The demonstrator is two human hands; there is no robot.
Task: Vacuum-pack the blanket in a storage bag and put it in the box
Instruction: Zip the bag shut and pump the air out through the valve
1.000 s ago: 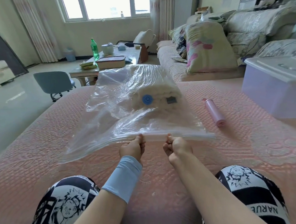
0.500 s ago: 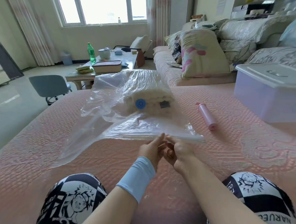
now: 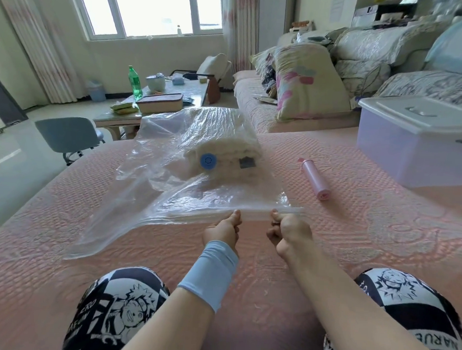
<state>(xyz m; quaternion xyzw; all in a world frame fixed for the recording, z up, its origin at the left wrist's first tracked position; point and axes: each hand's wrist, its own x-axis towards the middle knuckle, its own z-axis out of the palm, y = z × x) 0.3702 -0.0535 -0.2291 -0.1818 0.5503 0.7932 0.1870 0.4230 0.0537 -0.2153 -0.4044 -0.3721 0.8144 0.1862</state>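
Both pinching the storage bag (image 3: 169, 198), left hand (image 3: 223, 229) and right hand (image 3: 288, 228) have parted since 0.5 s ago.

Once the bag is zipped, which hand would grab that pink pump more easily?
Probably the right hand. The pump lies right of the bag, on that hand's side; the left hand would have to cross over. Both pinch the bag's edge.

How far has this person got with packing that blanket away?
Done: the blanket is inside the storage bag. In hand: the left hand and right hand pinch its near edge, apparently sealing it. Left: pumping air out with the pink pump, then into the lidded box.
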